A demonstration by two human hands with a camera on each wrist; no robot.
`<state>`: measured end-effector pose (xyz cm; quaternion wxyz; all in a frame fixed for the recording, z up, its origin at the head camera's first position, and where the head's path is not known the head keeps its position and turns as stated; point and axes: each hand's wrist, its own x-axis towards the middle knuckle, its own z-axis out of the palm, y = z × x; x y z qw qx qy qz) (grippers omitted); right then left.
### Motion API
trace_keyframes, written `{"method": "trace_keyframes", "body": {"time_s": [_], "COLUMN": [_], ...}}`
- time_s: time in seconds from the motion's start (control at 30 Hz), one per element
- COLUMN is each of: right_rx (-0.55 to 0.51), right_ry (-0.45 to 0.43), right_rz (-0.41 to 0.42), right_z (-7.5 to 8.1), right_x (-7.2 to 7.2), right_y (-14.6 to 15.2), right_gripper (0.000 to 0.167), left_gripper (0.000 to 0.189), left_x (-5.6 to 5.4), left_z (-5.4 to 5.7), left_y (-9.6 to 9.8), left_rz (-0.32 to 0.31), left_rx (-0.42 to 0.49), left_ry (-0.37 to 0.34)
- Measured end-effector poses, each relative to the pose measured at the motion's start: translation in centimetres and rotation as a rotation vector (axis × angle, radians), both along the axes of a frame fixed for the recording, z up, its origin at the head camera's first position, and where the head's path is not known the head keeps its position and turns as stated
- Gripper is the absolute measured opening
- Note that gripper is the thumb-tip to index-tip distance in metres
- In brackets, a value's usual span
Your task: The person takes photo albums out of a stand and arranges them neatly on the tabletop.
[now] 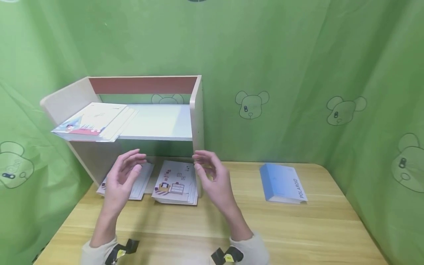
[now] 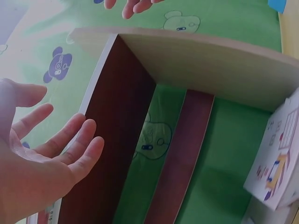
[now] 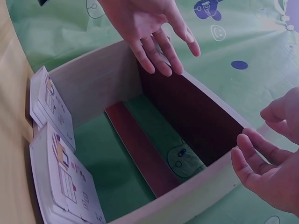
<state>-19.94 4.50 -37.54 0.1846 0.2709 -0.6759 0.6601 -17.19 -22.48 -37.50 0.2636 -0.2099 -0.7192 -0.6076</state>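
Two-level shelf (image 1: 159, 121), upper books (image 1: 96, 119), lower books (image 1: 175, 182), left hand (image 1: 122, 177), right hand (image 1: 216, 180) close by

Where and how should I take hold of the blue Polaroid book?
Probably come from above with the right hand, gripping the blue book across its width: thumb on the thick left side, fingers on the right edge. It lies flat on the table, with nothing else close beside it.

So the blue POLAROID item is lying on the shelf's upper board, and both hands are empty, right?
Not quite: the head view shows the blue POLAROID item lying on the table, right of the shelf. The left hand and right hand are indeed empty.
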Motion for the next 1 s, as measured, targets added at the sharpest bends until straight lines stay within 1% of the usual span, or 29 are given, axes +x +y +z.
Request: {"method": "trace_keyframes", "body": {"time_s": [0.17,0.3,0.4,0.57,0.67,0.87,0.93,1.0], "right_rx": [-0.001,-0.005,0.002,-0.007,-0.016,-0.039,-0.039,-0.031], "right_ry": [-0.017,-0.019,-0.011,-0.004,-0.009,-0.003,-0.001,-0.002], "right_rz": [0.013,0.023,0.026,0.04,0.058,0.079,0.084,0.087], "right_z": [0.0,0.2,0.3,0.1,-0.2,-0.2,-0.1,0.0], "right_x": [0.0,0.2,0.2,0.1,0.1,-0.1,-0.1,0.0], "right_y": [-0.8,-1.5,-2.2,-3.1,-3.7,-4.9,-5.3,-5.7], "right_gripper": [0.036,0.035,0.035,0.036,0.038,0.038,0.038,0.038], "left_gripper": [0.042,0.042,0.043,0.042,0.042,0.042,0.042,0.04], "left_x": [0.3,0.4,0.7,0.9,1.0,1.3,1.4,1.5], "left_z": [0.3,0.6,0.8,1.1,1.0,1.1,1.1,1.1], "left_y": [-0.8,-1.5,-2.1,-3.2,-3.8,-5.1,-5.5,-5.9], "left_rz": [0.02,0.019,0.031,0.075,0.103,0.117,0.136,0.17], "left_rx": [-0.017,-0.015,-0.004,0.041,0.059,0.082,0.088,0.1], "left_ry": [0.015,0.024,0.03,0.02,0.014,0.075,0.084,0.086]}}
